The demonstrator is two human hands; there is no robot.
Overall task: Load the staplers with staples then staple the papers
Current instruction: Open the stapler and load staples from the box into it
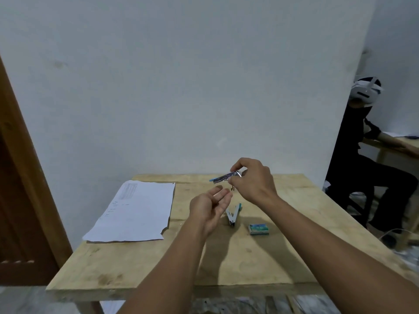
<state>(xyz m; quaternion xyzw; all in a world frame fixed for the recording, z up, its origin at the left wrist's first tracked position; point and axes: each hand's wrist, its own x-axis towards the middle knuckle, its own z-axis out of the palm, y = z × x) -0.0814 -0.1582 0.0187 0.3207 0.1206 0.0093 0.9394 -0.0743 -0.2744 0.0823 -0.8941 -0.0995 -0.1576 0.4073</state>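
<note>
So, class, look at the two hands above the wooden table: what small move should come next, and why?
Probably the left hand should rise and take the free end of the small blue-tipped metal stapler, to steady it for loading. The right hand pinches it in the air, and the left is just below it, palm up, fingers relaxed.

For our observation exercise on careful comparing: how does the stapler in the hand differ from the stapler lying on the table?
The held stapler is pinched in the right hand above the table; the table stapler lies on the wood, untouched. The held stapler shows as one narrow, nearly level bar; the table stapler is splayed open in a V. Both are small, silver metal with blue trim.
</note>
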